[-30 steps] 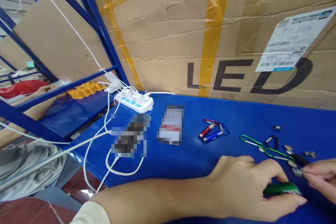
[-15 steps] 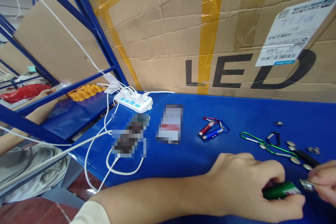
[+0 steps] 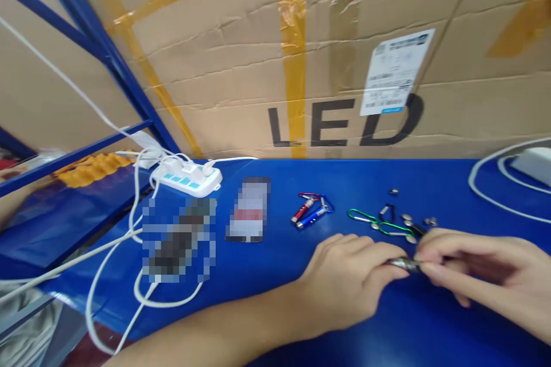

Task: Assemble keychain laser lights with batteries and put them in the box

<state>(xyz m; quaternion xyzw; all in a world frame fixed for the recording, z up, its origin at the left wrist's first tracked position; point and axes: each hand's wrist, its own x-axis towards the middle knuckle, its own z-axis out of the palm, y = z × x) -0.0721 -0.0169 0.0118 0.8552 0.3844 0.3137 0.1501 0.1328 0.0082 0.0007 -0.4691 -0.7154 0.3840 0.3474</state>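
Note:
My left hand (image 3: 344, 281) is closed, its thumb and forefinger around a small torch whose green tube, seen earlier, is now hidden in the fist. A silver metal end piece (image 3: 407, 264) shows between the two hands. My right hand (image 3: 477, 269) pinches its right end with thumb and forefinger. Behind the hands lie green carabiner clips (image 3: 394, 229), a black carabiner (image 3: 387, 211), several button cells (image 3: 406, 219) and a black tube (image 3: 418, 230) partly covered by my right hand. Small silver parts (image 3: 430, 221) sit near them, with another silver piece (image 3: 393, 191) farther back.
Left of the clips are a red mini torch (image 3: 302, 210) and a blue one (image 3: 312, 218). A blurred phone (image 3: 248, 212), a blurred dark device (image 3: 181, 241) and a white power strip (image 3: 189, 179) with cables stand left. A cardboard box (image 3: 241, 69) backs the blue table (image 3: 344, 175).
The two hands have come together; the gap between the green tube and the silver piece has closed. The camera view has swung right, bringing a white device and cable into sight at right.

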